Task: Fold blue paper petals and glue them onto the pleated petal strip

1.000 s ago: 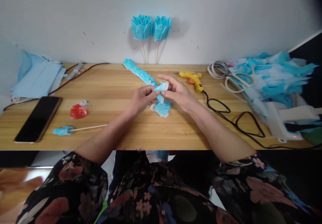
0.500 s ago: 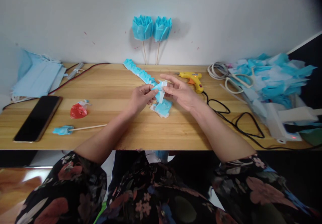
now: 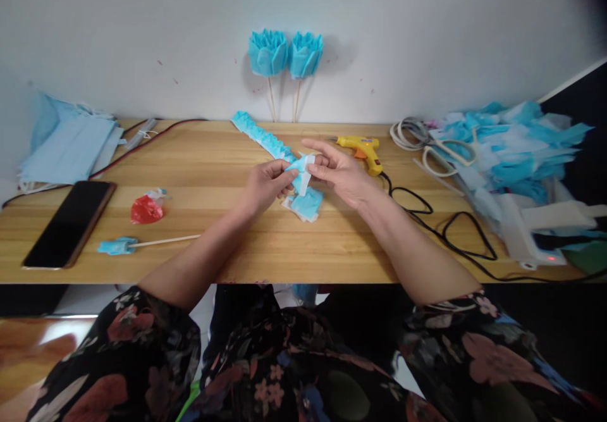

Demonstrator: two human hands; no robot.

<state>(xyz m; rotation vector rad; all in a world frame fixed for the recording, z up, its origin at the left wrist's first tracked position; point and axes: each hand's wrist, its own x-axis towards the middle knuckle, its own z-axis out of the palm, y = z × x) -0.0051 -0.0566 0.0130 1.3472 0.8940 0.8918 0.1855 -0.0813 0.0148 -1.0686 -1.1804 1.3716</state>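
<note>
Between my two hands, above the middle of the wooden table, is a small folded piece of blue and white fabric (image 3: pixel 304 181). My left hand (image 3: pixel 267 188) pinches its left side between thumb and fingers. On the right edge, my right hand (image 3: pixel 342 173) grips it with thumb and fingertips, its index finger stretched out above. Just below lies a stack of blue and white fabric pieces (image 3: pixel 307 205), partly covered by the held piece. Behind my hands a row of folded blue pieces (image 3: pixel 260 135) runs away to the upper left, its near end hidden.
Two blue fabric flowers (image 3: pixel 268 54) on sticks lean against the wall. A yellow glue gun (image 3: pixel 359 148) with a black cord lies right, near scissors (image 3: pixel 448 156) and a heap of blue scraps (image 3: pixel 516 147). Leftward are face masks (image 3: pixel 71 147), a phone (image 3: pixel 70 224), red wrapper (image 3: pixel 147 209) and blue-tipped stick (image 3: pixel 165 240).
Almost nothing differs. Both hands keep their hold on the folded fabric piece, and the whole view has shifted very slightly.
</note>
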